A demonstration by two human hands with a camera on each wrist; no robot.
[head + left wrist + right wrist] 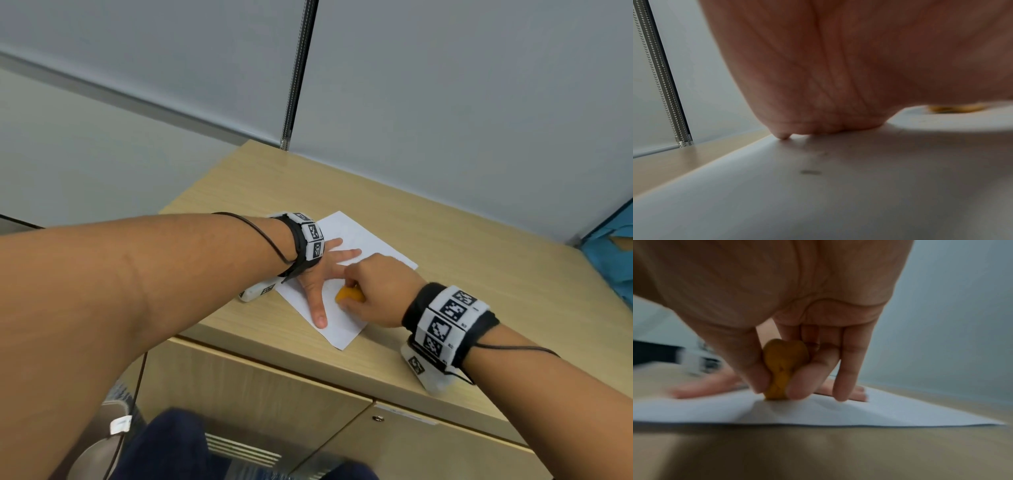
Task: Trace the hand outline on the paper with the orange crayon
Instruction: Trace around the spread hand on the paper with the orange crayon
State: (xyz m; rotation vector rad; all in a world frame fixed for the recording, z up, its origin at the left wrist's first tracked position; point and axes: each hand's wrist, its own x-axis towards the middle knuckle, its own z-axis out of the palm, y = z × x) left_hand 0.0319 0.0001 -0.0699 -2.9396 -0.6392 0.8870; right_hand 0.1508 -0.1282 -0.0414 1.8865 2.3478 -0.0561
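A white sheet of paper [356, 240] was laid at an angle on a light wooden cabinet top [462, 246], near the centre of the head view. The left hand [317, 274] was pressed flat on the sheet with its fingers straight and spread; the thumb was pointed toward the lower edge of the frame, and two fingers were seen reaching toward the upper right. Nothing was held by it. In the left wrist view the palm filled the upper part of the frame and was seen meeting the paper [818, 186] at the middle.

The orange crayon [349, 295], a short chunky piece, was pinched by the right hand [376, 291] just right of the left thumb. In the right wrist view the crayon [784, 369] was gripped between the thumb and a curled finger, its lower end touching the paper [859, 415], while another finger [846, 369] was stretched down to the sheet beside it. That view was blurred.

Marker-patterned bands were worn on both wrists [445, 322]. A grey partition wall [445, 85] stood behind the cabinet, and a blue object [613, 246] was seen at the right edge of the head view.
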